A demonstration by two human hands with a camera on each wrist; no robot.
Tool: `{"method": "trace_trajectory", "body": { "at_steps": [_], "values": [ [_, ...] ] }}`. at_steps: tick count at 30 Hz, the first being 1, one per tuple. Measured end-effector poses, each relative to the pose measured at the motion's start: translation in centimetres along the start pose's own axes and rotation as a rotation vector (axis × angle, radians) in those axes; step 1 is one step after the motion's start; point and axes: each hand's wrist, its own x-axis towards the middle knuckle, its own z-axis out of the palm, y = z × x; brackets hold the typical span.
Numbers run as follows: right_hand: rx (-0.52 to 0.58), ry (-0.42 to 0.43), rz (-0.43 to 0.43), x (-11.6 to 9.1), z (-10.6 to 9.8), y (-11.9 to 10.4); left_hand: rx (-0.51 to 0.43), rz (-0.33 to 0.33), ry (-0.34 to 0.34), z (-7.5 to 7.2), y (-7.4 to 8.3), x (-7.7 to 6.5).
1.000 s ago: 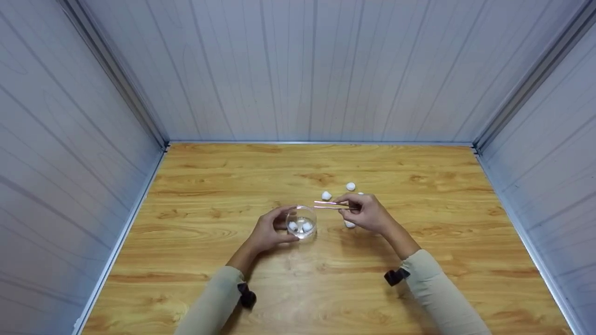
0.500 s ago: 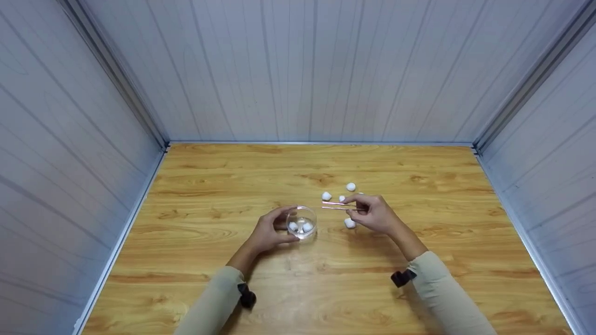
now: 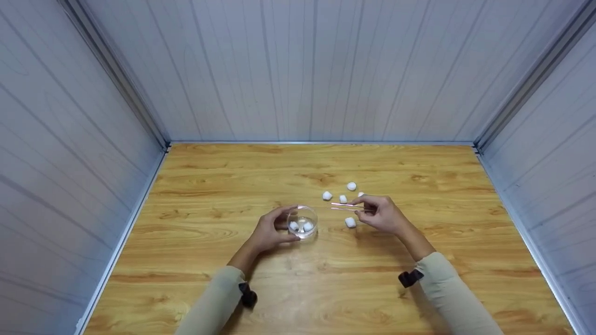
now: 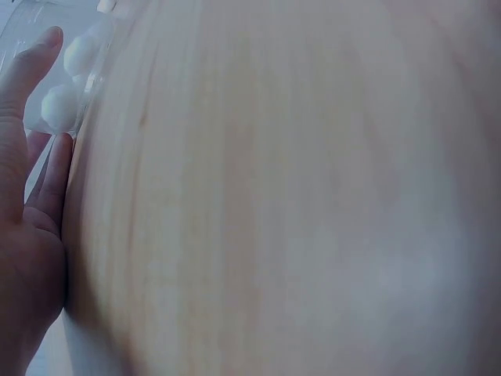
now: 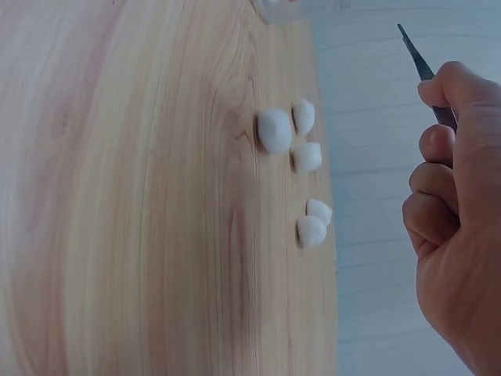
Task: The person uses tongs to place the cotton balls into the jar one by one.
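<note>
My left hand [image 3: 270, 230] holds a clear cup [image 3: 302, 236] on the table, thumb and fingers around its side. Inside the cup lie two white cotton balls [image 3: 308, 226], which also show through its wall in the left wrist view [image 4: 59, 106]. Between thumb and fingers, my right hand [image 3: 382, 215] pinches a pair of tweezers [image 3: 342, 204] above the table. Their slim tips point left toward the cup, stand apart and have nothing between them. In the right wrist view the tweezers [image 5: 420, 63] look dark and are seen edge-on.
Several loose cotton balls lie right of the cup: one [image 3: 350, 222] nearer me, others [image 3: 327, 196] beyond the tweezers, one partly hidden by my right hand. The wood-grain table [image 3: 223, 181] is bounded by pale panel walls [image 3: 298, 70] at the back and sides.
My right hand has drawn to the right, away from the cup, with the spread tweezers. Cotton balls behind it have come into view. The left hand and cup have stayed put.
</note>
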Motion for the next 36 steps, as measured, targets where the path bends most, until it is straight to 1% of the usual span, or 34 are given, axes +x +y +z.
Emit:
{"method": "trace_trajectory", "body": {
  "at_steps": [6, 13, 21, 26, 29, 36],
  "values": [
    [0.036, 0.01, 0.041, -0.5, -0.5, 0.3, 0.018, -0.009, 0.001, 0.0, -0.2, 0.0],
    [0.016, 0.023, 0.075, -1.1, -1.3, 1.0, 0.019, 0.018, 0.009, -0.1, -0.2, 0.0],
    [-0.018, 0.037, 0.082, -1.5, -2.3, 1.6, 0.001, 0.011, 0.009, 0.0, -0.3, 0.1],
    [-0.033, 0.017, 0.075, -1.9, -2.6, 2.3, -0.004, 0.008, 0.006, 0.0, -0.3, 0.1],
    [-0.045, -0.003, 0.094, -2.1, -2.7, 2.8, -0.012, 0.014, 0.003, 0.0, -0.4, 0.0],
    [-0.052, -0.063, 0.153, -2.5, -2.9, 3.3, -0.003, -0.013, -0.004, 0.0, -0.3, 0.0]
  ]
}}
